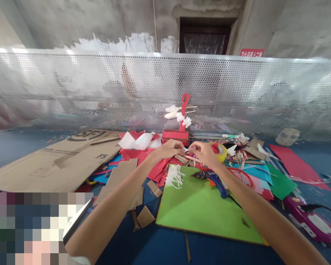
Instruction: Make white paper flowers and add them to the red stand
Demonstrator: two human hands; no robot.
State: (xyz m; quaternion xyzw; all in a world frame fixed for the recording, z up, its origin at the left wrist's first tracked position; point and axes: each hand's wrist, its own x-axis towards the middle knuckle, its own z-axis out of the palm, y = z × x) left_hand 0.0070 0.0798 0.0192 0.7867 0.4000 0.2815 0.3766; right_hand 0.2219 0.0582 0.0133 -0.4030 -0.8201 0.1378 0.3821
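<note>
My left hand [169,148] and my right hand [203,152] meet over the far end of a green board [204,211]. Both pinch a small white scrap of paper [186,149] between their fingertips. Below the hands, a heap of white paper shreds [175,176] lies on the board's far left corner. Beyond the hands stands a red paper model [179,129] with white paper flowers on sticks.
A blue glue gun [213,179] lies beside my right forearm. Red, blue and green paper sheets, wooden sticks and a yellow tape roll [222,151] litter the blue table. Large cardboard [52,158] lies left. A perforated metal screen [237,92] closes the back.
</note>
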